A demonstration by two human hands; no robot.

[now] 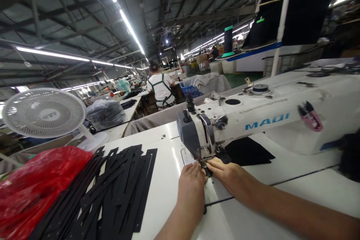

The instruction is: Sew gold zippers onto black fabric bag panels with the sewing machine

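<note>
My left hand [192, 180] is at the needle area of a white sewing machine [270, 116], its fingers bent and pressed together. From the other side my right hand [227, 176] reaches in, fingers close together beside the presser foot [206, 159]. Between my fingertips a small bit of a black fabric piece [208, 171] shows; both hands seem to grip it, and most of it is hidden. Behind my right hand, a larger black fabric panel [249, 152] lies under the machine arm.
Many black strips [118, 191] lie piled at left, beside a red plastic bag [47, 176]. A white fan [45, 114] stands behind them. Pink-handled thread snips [310, 116] rest on the machine. A black thread cone [228, 41] stands above. Another person [161, 88] sits farther off, back turned.
</note>
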